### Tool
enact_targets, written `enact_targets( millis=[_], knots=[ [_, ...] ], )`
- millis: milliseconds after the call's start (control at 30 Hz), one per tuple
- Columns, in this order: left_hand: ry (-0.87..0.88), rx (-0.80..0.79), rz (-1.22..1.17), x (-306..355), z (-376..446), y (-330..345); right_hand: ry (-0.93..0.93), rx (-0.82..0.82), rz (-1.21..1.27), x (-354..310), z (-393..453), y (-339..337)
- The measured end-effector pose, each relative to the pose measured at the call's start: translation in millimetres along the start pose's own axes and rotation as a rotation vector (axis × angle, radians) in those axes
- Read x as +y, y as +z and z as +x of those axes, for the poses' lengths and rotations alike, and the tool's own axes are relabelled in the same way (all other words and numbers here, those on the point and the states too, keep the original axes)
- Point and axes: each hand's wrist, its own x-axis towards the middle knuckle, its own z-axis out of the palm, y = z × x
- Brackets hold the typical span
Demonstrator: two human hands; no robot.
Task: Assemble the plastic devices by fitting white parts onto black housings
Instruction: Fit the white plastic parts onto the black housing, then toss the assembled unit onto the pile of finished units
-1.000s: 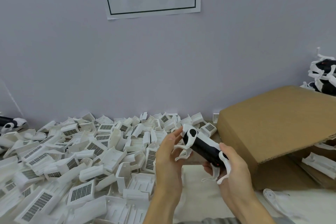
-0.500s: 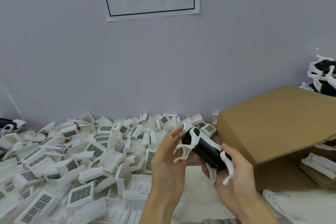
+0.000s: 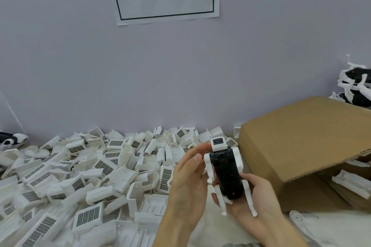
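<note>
Right hand (image 3: 255,196): we grip the black plastic housing with white legs (image 3: 225,174).
Left hand (image 3: 188,176): our relaxed fingers touch its head end.
Pile of white plastic parts (image 3: 84,176): left.

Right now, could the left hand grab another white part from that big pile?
Probably yes: the left hand is open beside the black housing, gripping nothing, and the pile of white parts lies uncovered just to its left.

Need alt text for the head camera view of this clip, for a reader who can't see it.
Two bare hands hold a small dog-shaped device, black housing with white legs and head: the right hand cradles it, the left hand touches its side. A heap of white plastic parts lies left, a cardboard box right.
</note>
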Motion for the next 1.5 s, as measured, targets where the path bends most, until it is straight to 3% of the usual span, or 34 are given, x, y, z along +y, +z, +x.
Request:
enact_targets(
  millis=[267,367,500,700,900,1067,1267,1400,1500],
  knots=[
    [-0.023,0.077,0.145,-11.6,5.0,2.3,0.002,-0.178,-0.022,2.4,3.5,-0.7],
    [-0.005,0.221,0.244,-17.0,6.9,-2.6,0.000,-0.202,-0.201,7.9,2.6,0.3],
    [0.030,0.348,0.323,-16.7,8.2,-10.2,-0.076,-0.085,-0.543,11.1,3.6,2.8],
    [0.045,0.296,0.492,-13.7,6.6,-7.0,-0.014,-0.116,-0.824,-2.5,-8.2,-1.8],
    [-0.011,0.195,0.529,-13.9,4.7,-5.8,-0.001,-0.091,-0.817,-10.3,-21.1,-0.2],
    [-0.107,0.196,0.310,-10.4,6.8,-2.9,-0.052,-0.046,-0.724,-21.9,-39.1,5.2],
    [-0.067,0.112,0.812,-29.3,-2.5,-1.6,-0.086,-0.110,-0.689,-61.2,-61.5,14.2],
    [-0.040,0.166,0.850,-32.6,-2.6,-1.8,-0.201,-0.088,-0.464,-136.8,-67.5,33.9],
    [-0.042,0.176,0.858,-33.1,-0.9,-1.8,-0.484,0.046,-0.326,-232.4,-68.1,57.9]
  ],
)
